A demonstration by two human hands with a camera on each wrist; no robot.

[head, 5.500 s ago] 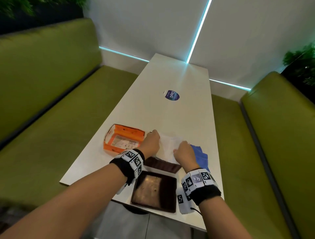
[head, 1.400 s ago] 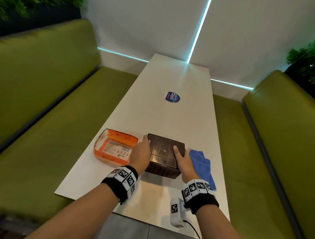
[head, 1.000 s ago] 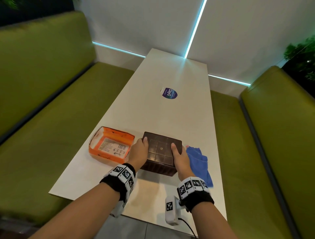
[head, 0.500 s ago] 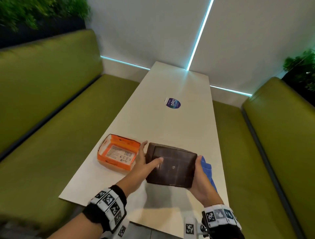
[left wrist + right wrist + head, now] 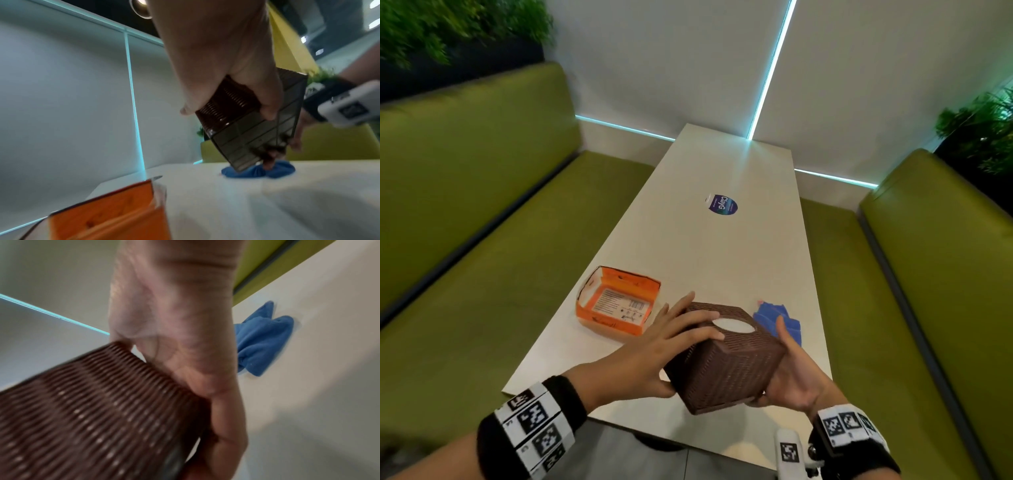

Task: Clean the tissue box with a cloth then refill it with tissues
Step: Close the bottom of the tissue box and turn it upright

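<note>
Orange cardboard carton (image 5: 617,304): an open, shallow tray with a printed label on its floor, lying flat near the table's left edge, just left of the left hand; its long axis runs roughly across the table.
Left hand (image 5: 650,353): grasps the box from the left, fingers spread over its upper left side with fingertips near the top opening, thumb (image 5: 267,104) under the lower edge on the ribbed base.
Brown woven-look plastic tissue box (image 5: 726,356): cube-like, so no clear long axis; held in the air above the near end of the white table (image 5: 722,250), between both hands. It is tilted, the top face with the oval opening (image 5: 734,325) pointing up and away from the person, one corner edge turned toward the camera. White shows in the opening. The left wrist view shows its gridded underside lifted off the table.
Right hand (image 5: 791,380): grasps the box from the right and below, palm cupping the lower right side, thumb lying up along the right face.
Blue crumpled cloth (image 5: 777,320): lies on the table by the right edge, just beyond the right hand, touched by neither hand.
Round dark blue sticker (image 5: 723,205): flat on the table, toward the far end.
Green benches (image 5: 482,274): flank the table on both sides.
</note>
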